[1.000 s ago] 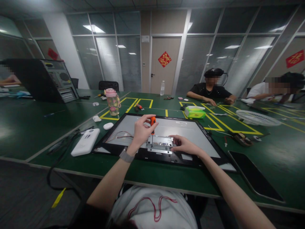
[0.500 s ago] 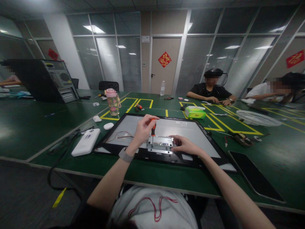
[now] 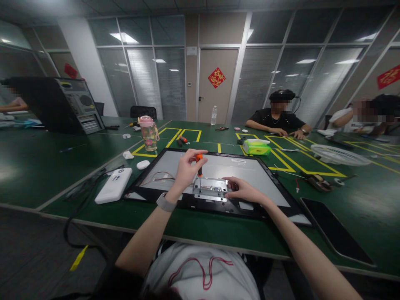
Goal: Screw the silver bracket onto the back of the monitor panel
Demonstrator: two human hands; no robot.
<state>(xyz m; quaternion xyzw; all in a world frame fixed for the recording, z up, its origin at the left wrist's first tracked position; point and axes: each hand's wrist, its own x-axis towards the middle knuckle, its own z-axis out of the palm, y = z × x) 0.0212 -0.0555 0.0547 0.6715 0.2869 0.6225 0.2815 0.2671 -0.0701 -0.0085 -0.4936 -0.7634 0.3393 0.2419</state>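
Observation:
My left hand, with a watch on its wrist, grips an orange and black screwdriver by the handle. The screwdriver stands upright, its tip down at the left part of a silver metal bracket. At the bracket's right end my right hand curls its thumb and fingers around the edge. The bracket sits near the front middle of a flat display panel with a black frame, lying face down or up, I cannot tell. Thin wires lie on the panel left of my left hand.
Left of the panel lie a white power bank and a white oval case; behind them stands a pink-lidded bottle. A tablet lies at right. Beyond are a green tissue pack, a white fan grille and a co-worker.
The fingers of my left hand have shifted on the screwdriver handle, showing more of its orange top. My right hand stays at the bracket's edge.

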